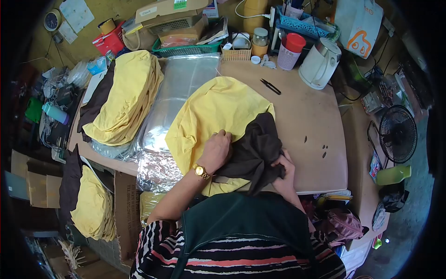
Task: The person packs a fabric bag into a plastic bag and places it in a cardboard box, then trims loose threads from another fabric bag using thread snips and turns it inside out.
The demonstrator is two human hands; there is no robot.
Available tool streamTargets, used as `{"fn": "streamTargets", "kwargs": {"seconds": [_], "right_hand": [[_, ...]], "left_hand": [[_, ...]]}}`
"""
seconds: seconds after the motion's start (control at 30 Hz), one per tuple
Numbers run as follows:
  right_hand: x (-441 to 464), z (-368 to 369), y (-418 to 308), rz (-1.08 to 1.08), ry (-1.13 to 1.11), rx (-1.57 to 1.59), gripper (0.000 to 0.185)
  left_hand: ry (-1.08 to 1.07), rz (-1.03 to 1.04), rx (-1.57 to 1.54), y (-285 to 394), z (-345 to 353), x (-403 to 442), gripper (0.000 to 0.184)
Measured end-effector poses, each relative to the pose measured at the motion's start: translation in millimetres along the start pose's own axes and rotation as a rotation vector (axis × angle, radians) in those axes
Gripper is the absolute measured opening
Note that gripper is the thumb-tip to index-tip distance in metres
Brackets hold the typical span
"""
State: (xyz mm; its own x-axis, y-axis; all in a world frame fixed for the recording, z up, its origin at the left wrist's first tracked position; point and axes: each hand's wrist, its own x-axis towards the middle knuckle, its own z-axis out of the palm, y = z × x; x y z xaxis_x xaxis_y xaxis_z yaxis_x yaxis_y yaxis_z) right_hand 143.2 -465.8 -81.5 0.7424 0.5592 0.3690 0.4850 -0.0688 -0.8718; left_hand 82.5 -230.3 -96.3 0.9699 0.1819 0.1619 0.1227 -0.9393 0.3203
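Observation:
A yellow cloth piece (223, 104) with a bunched dark brown cloth part (254, 149) lies on the table before me. My left hand (218, 148), a gold watch on its wrist, has its fingers curled and pinching the cloth where yellow meets brown. At the right side of the bundle, my right hand (284, 168) grips the dark brown folds; some of its fingers are hidden by them. Whether the two colours are sewn together cannot be made out. Thread snips (270, 87) lie beyond the cloth.
Stacked yellow cloth pieces (123, 95) lie at the left, beside clear plastic sheets (186, 79). Another yellow stack (93, 204) sits lower left. An electric kettle (320, 63), a lidded cup (291, 51) and a green basket (188, 50) line the back. A fan (397, 134) stands right.

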Motion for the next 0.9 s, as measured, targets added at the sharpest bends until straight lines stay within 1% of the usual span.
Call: {"fn": "streamTargets", "kwargs": {"seconds": [0.03,0.07,0.1,0.13,0.2,0.23,0.27,0.3,0.33,0.4,0.43,0.53,0.57,0.6,0.67,0.7,0.73,0.77,0.83,0.87,0.9], "right_hand": [[-2.8,-1.8,-4.4,-0.046,0.004,0.007,0.017],[-3.1,-3.2,-6.8,-0.095,0.012,0.012,0.017],[-2.8,-2.2,-2.5,-0.211,-0.023,0.044,0.024],[0.3,1.4,-3.8,-0.212,-0.016,0.043,0.024],[14.8,16.0,-9.5,-0.48,-0.184,-0.087,0.033],[27.3,23.3,3.4,-0.63,-0.173,-0.19,0.041],[43.7,32.6,20.8,-0.782,-0.161,-0.294,0.048],[62.3,43.7,23.8,-0.709,-0.1,-0.258,0.052],[80.7,54.7,26.8,-0.637,-0.041,-0.216,0.055],[112.3,64.6,28.6,-0.474,0.064,-0.209,0.055],[124.6,65.3,27.9,-0.41,0.088,-0.235,0.056],[150.4,59.5,30.4,-0.256,0.117,-0.333,0.056],[156.0,55.8,31.2,-0.226,0.118,-0.365,0.056],[161.9,52.7,31.6,-0.21,0.116,-0.392,0.057],[168.0,44.5,30.4,-0.177,0.107,-0.44,0.057],[171.0,40.1,29.9,-0.167,0.096,-0.466,0.057],[173.6,35.6,28.3,-0.159,0.084,-0.494,0.057],[176.2,30.9,27.2,-0.153,0.07,-0.521,0.058],[180.2,18.2,22.7,-0.145,0.042,-0.587,0.058],[183.4,11.0,19.5,-0.145,0.027,-0.623,0.058],[186.5,2.1,14.4,-0.142,0.009,-0.67,0.058]], "left_hand": [[0.002,-0.001,0.0,1.5,-6.5,0.3,0.02],[0.062,-0.017,-0.016,5.9,-20.4,2.9,0.015],[0.122,-0.031,-0.032,11.7,-35.1,6.5,0.011],[0.122,-0.024,-0.031,18.8,-49.6,11.2,0.011],[0.344,0.191,-0.104,37.6,-78.4,16.4,0.018],[0.342,0.196,-0.104,49.2,-88.1,14.9,0.018],[0.314,0.31,-0.07,61.9,-96.3,12.9,0.024],[0.289,0.424,-0.034,72.1,-103.9,10.9,0.03],[0.294,0.43,-0.029,79.5,-112.1,8.7,0.03],[0.132,0.57,0.089,90.7,-121.6,1.5,0.036],[0.131,0.676,0.142,94.8,-110.5,-3.3,0.03],[0.168,0.668,0.148,102.9,-104.0,-13.8,0.026],[0.281,0.636,0.143,96.0,-107.0,-12.0,0.02],[0.286,0.637,0.152,90.1,-108.0,-11.4,0.02],[0.646,0.435,0.149,78.5,-104.8,-13.4,0.017],[0.753,0.425,0.133,69.6,-102.1,-7.7,0.022],[0.755,0.428,0.134,60.0,-92.3,-10.1,0.022],[0.575,0.631,-0.09,55.5,-88.4,-13.8,0.024],[0.484,0.839,-0.194,76.1,-82.3,-22.2,0.026],[0.488,0.843,-0.196,74.4,-81.2,-16.8,0.026],[0.46,0.667,-0.165,70.9,-82.1,-5.6,0.025]]}}
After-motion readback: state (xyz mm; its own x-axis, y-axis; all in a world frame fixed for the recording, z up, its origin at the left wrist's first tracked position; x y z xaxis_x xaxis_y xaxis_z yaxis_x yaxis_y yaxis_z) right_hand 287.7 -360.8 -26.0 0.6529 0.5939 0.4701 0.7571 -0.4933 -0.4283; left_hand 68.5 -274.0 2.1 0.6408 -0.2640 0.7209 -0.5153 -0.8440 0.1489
